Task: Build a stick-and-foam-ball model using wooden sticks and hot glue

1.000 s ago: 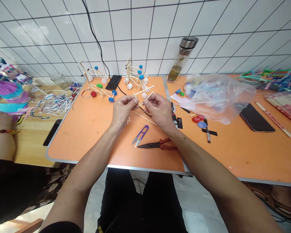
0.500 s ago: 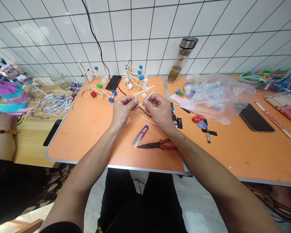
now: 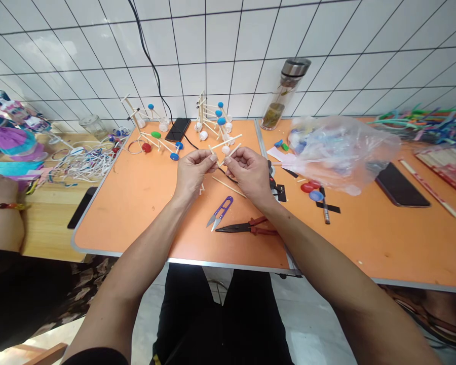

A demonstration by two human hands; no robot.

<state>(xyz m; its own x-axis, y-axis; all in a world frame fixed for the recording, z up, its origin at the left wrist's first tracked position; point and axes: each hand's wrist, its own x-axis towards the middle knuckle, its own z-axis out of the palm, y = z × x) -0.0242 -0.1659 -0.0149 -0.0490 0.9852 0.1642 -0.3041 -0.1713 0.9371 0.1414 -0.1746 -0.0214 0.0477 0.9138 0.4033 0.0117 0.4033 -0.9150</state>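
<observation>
1. Working hands: two, a left hand (image 3: 193, 171) and a right hand (image 3: 251, 170).
2. Neighbour's hand (image 3: 0, 189): one that I can see from here.
3. Short wooden sticks (image 3: 234, 149), held: two, one per hand.
4. Stick frames (image 3: 155, 135): two.
5. Phones (image 3: 403, 186): three.
6. Thread snips (image 3: 222, 216): one.
7. Pliers (image 3: 246, 228): one pair.
8. Lidded glass bottle (image 3: 282, 94): one.
9. Glass jar (image 3: 94, 126): one.
10. Loose red caps (image 3: 307, 187): two.
11. Marker pen (image 3: 327, 215): one.
12. Plastic bag (image 3: 338, 152): one.

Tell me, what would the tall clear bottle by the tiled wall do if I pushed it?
The bottle might tip, since it's tall and narrow. It may feel a bit heavy, with a metal-looking lid and greenish-yellow contents. Its smooth, shiny sides could be slippery.
</observation>
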